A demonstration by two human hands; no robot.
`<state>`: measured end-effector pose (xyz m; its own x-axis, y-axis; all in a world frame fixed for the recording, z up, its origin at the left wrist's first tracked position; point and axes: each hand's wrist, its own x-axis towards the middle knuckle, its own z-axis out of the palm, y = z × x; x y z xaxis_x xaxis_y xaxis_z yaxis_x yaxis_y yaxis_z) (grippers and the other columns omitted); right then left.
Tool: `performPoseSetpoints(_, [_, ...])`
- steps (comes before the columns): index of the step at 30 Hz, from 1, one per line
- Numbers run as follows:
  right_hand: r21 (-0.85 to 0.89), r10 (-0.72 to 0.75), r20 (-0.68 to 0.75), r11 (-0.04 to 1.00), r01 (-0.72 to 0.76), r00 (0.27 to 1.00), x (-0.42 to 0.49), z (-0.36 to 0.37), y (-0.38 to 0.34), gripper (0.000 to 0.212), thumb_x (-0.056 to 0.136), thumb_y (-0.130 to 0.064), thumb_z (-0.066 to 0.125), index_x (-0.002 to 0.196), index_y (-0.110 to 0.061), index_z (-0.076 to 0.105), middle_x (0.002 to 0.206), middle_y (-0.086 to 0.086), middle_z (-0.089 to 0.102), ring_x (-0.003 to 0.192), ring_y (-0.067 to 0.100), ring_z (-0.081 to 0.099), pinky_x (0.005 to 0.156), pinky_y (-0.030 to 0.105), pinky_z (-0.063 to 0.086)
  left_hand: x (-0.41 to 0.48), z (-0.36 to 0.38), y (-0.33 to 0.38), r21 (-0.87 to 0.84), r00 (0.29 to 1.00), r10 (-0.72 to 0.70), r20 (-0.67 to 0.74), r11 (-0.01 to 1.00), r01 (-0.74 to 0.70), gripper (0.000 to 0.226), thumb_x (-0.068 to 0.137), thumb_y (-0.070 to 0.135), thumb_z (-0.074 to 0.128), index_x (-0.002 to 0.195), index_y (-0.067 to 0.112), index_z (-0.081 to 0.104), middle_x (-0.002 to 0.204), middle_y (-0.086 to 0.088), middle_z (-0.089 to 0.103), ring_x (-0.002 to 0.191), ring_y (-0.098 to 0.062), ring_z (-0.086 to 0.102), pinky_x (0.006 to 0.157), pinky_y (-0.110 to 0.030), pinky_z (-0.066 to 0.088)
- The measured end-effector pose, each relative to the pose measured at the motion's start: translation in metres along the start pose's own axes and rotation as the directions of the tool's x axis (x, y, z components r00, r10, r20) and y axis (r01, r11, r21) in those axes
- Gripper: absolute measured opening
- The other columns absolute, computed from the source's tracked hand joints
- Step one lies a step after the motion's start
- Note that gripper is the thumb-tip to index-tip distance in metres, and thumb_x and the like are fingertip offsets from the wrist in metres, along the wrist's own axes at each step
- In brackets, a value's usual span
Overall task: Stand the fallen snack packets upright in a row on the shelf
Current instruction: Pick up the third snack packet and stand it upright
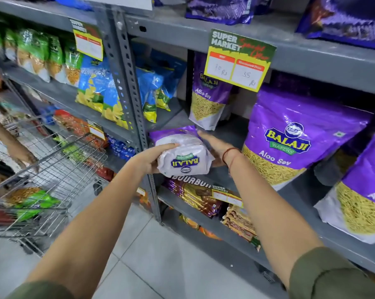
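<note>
The shelf (225,134) is made of grey painted metal, matt and scuffed, with a perforated steel upright (130,83). Glossy purple plastic film, creased and reflective, is seen on the Aloo Sev packets (294,137); the held packet (183,156) shows a paler glossy underside. The price card (238,59) at the shelf's front edge is printed paper. The trolley (59,169) is bare shiny wire. Smooth pale tiles cover the floor (160,266).

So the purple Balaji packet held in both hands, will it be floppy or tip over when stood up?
The packet probably flexes: its glossy film wrinkles between the left hand and right hand. It may be slippery too. Once upright it likely stands, since the same standing packet nearby stays up, though leaning slightly.
</note>
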<state>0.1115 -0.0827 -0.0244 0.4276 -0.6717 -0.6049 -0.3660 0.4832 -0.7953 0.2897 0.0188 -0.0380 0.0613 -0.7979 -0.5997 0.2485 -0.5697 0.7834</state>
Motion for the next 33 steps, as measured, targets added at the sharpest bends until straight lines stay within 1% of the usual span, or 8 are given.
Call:
performPoseSetpoints(3, [0.089,-0.044,0.199,0.996,0.026,0.979,0.000,0.019,0.002,0.049,0.087,-0.055,0.056,0.107,-0.013,0.068,0.101,0.015,0.070,0.099,0.029,0.065,0.103,0.039,0.045,-0.003,-0.005,-0.010,0.010,0.998,-0.028,0.051,1.000,0.028,0.061,0.069,0.052,0.074,0.117,0.014,0.068,0.121,-0.015,0.068,0.113,-0.029,0.064,0.095,-0.042,0.053])
performPoseSetpoints(7, [0.107,-0.066,0.233,0.993,0.042,0.970,-0.002,0.035,0.010,0.022,0.092,-0.033,0.058,0.081,-0.016,0.067,0.065,0.002,0.073,0.063,0.015,0.068,0.069,0.026,0.055,0.002,-0.017,-0.021,-0.111,0.999,-0.005,0.054,0.994,0.010,0.067,0.064,0.060,0.070,0.110,0.011,0.069,0.105,-0.017,0.074,0.095,-0.030,0.070,0.081,-0.040,0.057])
performPoseSetpoints(10, [0.149,-0.158,0.175,0.980,0.133,0.972,-0.008,0.036,0.013,0.015,0.085,-0.024,0.069,0.088,-0.009,0.069,0.077,0.008,0.075,0.066,0.017,0.070,0.063,0.025,0.058,0.004,-0.021,-0.017,-0.196,0.997,0.057,0.050,0.980,-0.046,0.072,0.060,0.058,0.074,0.114,0.011,0.067,0.111,-0.016,0.073,0.099,-0.031,0.070,0.079,-0.041,0.059])
performPoseSetpoints(13, [0.156,-0.247,0.036,0.959,0.239,0.968,-0.010,0.029,0.022,0.049,0.069,-0.025,0.083,0.110,-0.003,0.066,0.103,0.017,0.073,0.088,0.028,0.071,0.079,0.037,0.059,0.003,-0.021,-0.007,-0.192,0.994,0.104,0.025,0.977,-0.097,0.064,0.056,0.056,0.077,0.103,0.014,0.071,0.098,-0.012,0.077,0.088,-0.026,0.074,0.067,-0.037,0.060])
performPoseSetpoints(17, [0.092,-0.360,0.098,0.932,0.351,0.928,-0.009,0.016,0.022,0.034,0.065,-0.028,0.085,0.094,-0.016,0.072,0.095,0.008,0.076,0.087,0.025,0.071,0.084,0.039,0.056,-0.003,-0.019,0.008,-0.063,0.980,0.199,0.002,0.978,-0.199,0.050,0.058,0.046,0.079,0.098,0.018,0.071,0.090,-0.005,0.078,0.080,-0.020,0.075,0.060,-0.029,0.059])
performPoseSetpoints(24, [0.050,-0.573,0.012,0.819,0.572,0.819,-0.007,-0.001,-0.025,0.031,0.066,-0.022,0.082,0.096,-0.020,0.072,0.106,0.005,0.072,0.098,0.019,0.067,0.097,0.037,0.050,-0.005,-0.011,0.061,0.038,0.863,0.504,0.030,0.862,-0.505,0.056,0.068,0.033,0.079,0.118,0.016,0.064,0.114,-0.003,0.073,0.105,-0.021,0.069,0.086,-0.035,0.057])
performPoseSetpoints(29, [0.033,-0.689,-0.157,0.712,0.701,0.707,-0.004,-0.018,-0.061,0.027,0.075,-0.004,0.077,0.100,-0.008,0.068,0.097,0.009,0.071,0.074,0.007,0.071,0.071,0.025,0.056,-0.003,-0.008,0.108,0.077,0.722,0.686,-0.090,0.727,-0.682,0.007,0.084,0.020,0.069,0.090,0.017,0.071,0.084,0.007,0.078,0.081,-0.010,0.073,0.071,-0.026,0.058])
performPoseSetpoints(33, [-0.026,-0.702,-0.232,0.696,0.717,0.673,-0.006,-0.026,-0.087,0.032,0.073,-0.007,0.080,0.101,-0.003,0.066,0.104,0.011,0.070,0.079,0.014,0.070,0.071,0.025,0.059,-0.008,-0.014,0.141,0.145,0.644,0.753,-0.134,0.658,-0.739,0.009,0.083,0.018,0.070,0.074,0.018,0.073,0.071,0.008,0.077,0.067,-0.005,0.070,0.066,-0.020,0.057])
